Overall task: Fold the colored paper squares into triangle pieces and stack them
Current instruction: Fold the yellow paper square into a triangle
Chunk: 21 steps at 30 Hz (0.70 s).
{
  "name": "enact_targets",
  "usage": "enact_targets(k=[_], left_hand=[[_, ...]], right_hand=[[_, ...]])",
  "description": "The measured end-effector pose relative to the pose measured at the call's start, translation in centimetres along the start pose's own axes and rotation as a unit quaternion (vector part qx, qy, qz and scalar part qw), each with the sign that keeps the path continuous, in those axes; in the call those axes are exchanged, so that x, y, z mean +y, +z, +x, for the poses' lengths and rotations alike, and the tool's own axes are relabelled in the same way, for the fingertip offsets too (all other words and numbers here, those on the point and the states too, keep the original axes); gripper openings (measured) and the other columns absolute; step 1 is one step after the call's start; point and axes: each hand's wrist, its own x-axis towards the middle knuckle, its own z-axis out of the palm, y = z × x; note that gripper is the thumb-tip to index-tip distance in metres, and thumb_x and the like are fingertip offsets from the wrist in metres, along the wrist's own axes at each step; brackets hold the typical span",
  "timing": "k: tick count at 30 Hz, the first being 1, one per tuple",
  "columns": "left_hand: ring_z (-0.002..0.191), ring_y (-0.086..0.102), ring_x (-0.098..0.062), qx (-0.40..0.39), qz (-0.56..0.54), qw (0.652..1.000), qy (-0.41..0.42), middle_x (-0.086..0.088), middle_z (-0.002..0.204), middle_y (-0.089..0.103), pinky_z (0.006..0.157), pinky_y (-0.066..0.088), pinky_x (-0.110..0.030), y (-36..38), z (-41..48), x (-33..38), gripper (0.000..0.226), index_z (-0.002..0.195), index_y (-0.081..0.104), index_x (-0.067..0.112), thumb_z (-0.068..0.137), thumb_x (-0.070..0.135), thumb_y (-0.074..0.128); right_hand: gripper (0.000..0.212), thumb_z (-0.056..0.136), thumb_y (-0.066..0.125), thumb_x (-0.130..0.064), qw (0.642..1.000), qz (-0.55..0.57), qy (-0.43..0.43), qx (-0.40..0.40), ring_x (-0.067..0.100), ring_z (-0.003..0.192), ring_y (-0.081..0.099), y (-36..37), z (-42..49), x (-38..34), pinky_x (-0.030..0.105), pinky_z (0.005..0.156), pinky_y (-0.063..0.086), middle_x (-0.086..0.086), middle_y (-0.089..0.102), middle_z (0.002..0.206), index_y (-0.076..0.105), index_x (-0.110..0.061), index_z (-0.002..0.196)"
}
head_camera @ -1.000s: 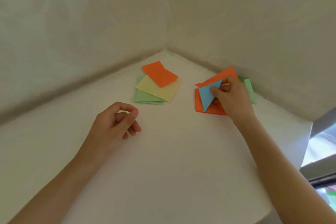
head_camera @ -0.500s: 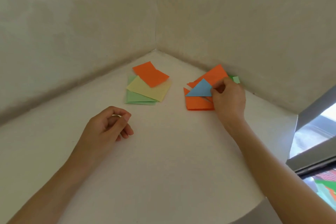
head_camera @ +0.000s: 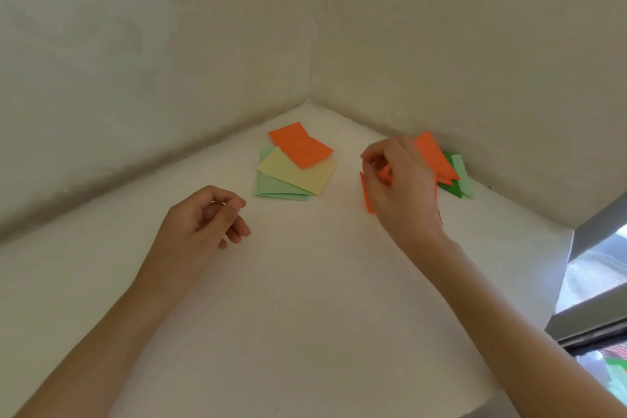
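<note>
White corner ledge: right hand curled over the folded pile, grip unclear; left hand loosely curled, empty; unfolded squares near; best to square the pile's edges flat first.

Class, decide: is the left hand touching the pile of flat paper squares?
Apart: the head view shows a clear gap between the left hand and the paper pile.

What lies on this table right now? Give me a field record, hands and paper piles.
left hand: loosely curled, holding nothing
right hand: fingers curled over the right pile; grip unclear
left pile: orange sheet atop yellow sheet, light green sheets beneath
right pile: orange pieces over a dark green piece and a light green piece
</note>
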Motion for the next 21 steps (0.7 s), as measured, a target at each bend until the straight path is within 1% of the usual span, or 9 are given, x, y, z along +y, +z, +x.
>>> enact_targets(k=[2, 5, 7, 8, 11, 15, 16, 18, 21], left_hand=[[0.056, 0.058, -0.009, 0.01, 0.019, 1.0, 0.003, 0.001, 0.065, 0.068, 0.054, 0.045, -0.018, -0.5, 0.2, -0.2, 0.013, 0.084, 0.062, 0.013, 0.094, 0.009, 0.053], [0.06, 0.059, -0.007, 0.015, 0.071, 0.997, 0.016, 0.005, 0.068, 0.068, 0.058, 0.043, -0.012, -0.7, 0.2, -0.7, 0.012, 0.083, 0.062, 0.015, 0.093, 0.014, 0.056], [0.06, 0.06, -0.005, 0.012, 0.089, 0.996, 0.016, 0.007, 0.068, 0.068, 0.06, 0.043, -0.01, -0.7, 0.2, -0.9, 0.013, 0.082, 0.062, 0.018, 0.093, 0.015, 0.057], [0.06, 0.06, -0.004, 0.01, 0.098, 0.995, 0.018, 0.008, 0.068, 0.068, 0.061, 0.044, -0.011, -0.8, 0.2, -1.1, 0.014, 0.08, 0.062, 0.02, 0.093, 0.015, 0.057], [0.061, 0.061, -0.005, 0.003, 0.105, 0.994, 0.023, 0.01, 0.068, 0.068, 0.064, 0.047, -0.014, -0.8, 0.2, -1.2, 0.016, 0.079, 0.061, 0.023, 0.093, 0.015, 0.057], [0.062, 0.061, -0.003, -0.01, 0.121, 0.992, 0.041, 0.011, 0.07, 0.067, 0.064, 0.045, -0.011, -0.8, 0.1, -1.2, 0.016, 0.08, 0.061, 0.023, 0.093, 0.014, 0.057], [0.063, 0.061, -0.003, -0.01, 0.123, 0.991, 0.044, 0.012, 0.07, 0.067, 0.064, 0.045, -0.011, -0.8, 0.1, -1.2, 0.016, 0.08, 0.061, 0.024, 0.093, 0.014, 0.057], [0.067, 0.061, -0.002, 0.002, 0.125, 0.991, 0.05, 0.013, 0.072, 0.067, 0.063, 0.045, -0.012, -0.8, 0.2, -1.1, 0.015, 0.082, 0.06, 0.028, 0.092, 0.016, 0.059], [0.081, 0.059, 0.0, 0.053, 0.155, 0.983, 0.086, 0.016, 0.092, 0.062, 0.067, 0.042, -0.009, -0.8, 0.3, -0.9, 0.024, 0.094, 0.053, 0.038, 0.087, 0.02, 0.066]], right_hand=[[0.013, 0.085, 0.057, 0.001, 0.995, 0.029, -0.029, -0.093, 0.005, 0.077, 0.051, 2.0, 0.2, -1.0, 0.014, 0.07, 0.042, 0.004, 0.059, 0.091, 0.063, -0.004, 0.096], [0.03, 0.092, 0.058, -0.017, 0.973, -0.013, 0.001, -0.229, 0.02, 0.103, 0.055, 5.6, 0.5, -0.9, 0.024, 0.086, 0.039, 0.009, 0.057, 0.116, 0.057, -0.007, 0.12], [0.04, 0.093, 0.056, -0.028, 0.958, -0.064, 0.02, -0.279, 0.025, 0.115, 0.049, 7.4, 0.5, -0.1, 0.027, 0.089, 0.033, 0.01, 0.052, 0.126, 0.051, -0.007, 0.127], [0.039, 0.094, 0.055, -0.031, 0.955, -0.08, 0.022, -0.285, 0.026, 0.113, 0.049, 7.9, 0.5, 0.1, 0.029, 0.088, 0.034, 0.01, 0.053, 0.123, 0.052, -0.006, 0.123], [0.029, 0.095, 0.052, -0.03, 0.956, -0.104, -0.011, -0.274, 0.027, 0.102, 0.053, 8.3, 0.5, 0.7, 0.034, 0.082, 0.039, 0.011, 0.057, 0.11, 0.059, -0.004, 0.106], [0.03, 0.098, 0.049, -0.023, 0.944, -0.126, -0.067, -0.298, 0.033, 0.107, 0.057, 7.4, 0.3, 0.5, 0.044, 0.088, 0.046, 0.013, 0.056, 0.127, 0.066, 0.001, 0.103], [0.03, 0.097, 0.048, -0.021, 0.947, -0.12, -0.09, -0.283, 0.034, 0.104, 0.059, 7.1, 0.1, 0.1, 0.045, 0.084, 0.049, 0.014, 0.059, 0.123, 0.068, 0.001, 0.099], [0.031, 0.093, 0.047, -0.019, 0.96, -0.104, -0.16, -0.207, 0.035, 0.085, 0.065, 6.5, -0.2, -0.7, 0.042, 0.066, 0.055, 0.015, 0.068, 0.1, 0.07, 0.0, 0.085], [0.026, 0.091, 0.048, -0.015, 0.971, -0.082, -0.204, -0.099, 0.029, 0.065, 0.06, 5.4, -0.1, -2.1, 0.037, 0.052, 0.048, 0.011, 0.065, 0.074, 0.066, -0.003, 0.078]])
